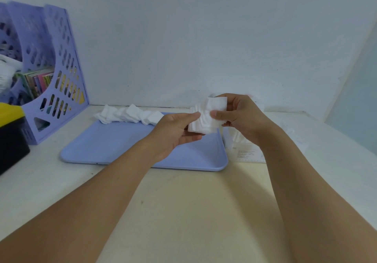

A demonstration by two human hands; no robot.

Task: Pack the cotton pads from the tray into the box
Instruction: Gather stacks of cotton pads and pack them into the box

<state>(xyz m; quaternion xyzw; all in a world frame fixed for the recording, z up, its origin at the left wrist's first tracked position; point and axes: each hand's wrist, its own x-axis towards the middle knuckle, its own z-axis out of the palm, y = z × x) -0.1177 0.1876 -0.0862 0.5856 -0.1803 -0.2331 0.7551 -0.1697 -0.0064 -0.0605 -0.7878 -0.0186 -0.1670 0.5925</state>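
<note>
A fanned stack of white square cotton pads (pixel 206 117) is held above the right end of the pale blue tray (pixel 114 146). My left hand (pixel 175 132) cradles the stack from below and the left, thumb on its edge. My right hand (pixel 238 117) pinches the stack's right side between thumb and fingers. More cotton pads (pixel 130 114) lie in a loose row along the tray's far edge. The white box (pixel 244 150) stands just right of the tray, mostly hidden behind my right wrist, with pads showing inside it.
A purple perforated file holder (pixel 47 68) with books stands at the back left. A black and yellow object (pixel 10 136) sits at the left edge. A wall runs behind the cream table (pixel 193 201), and another wall closes the right side.
</note>
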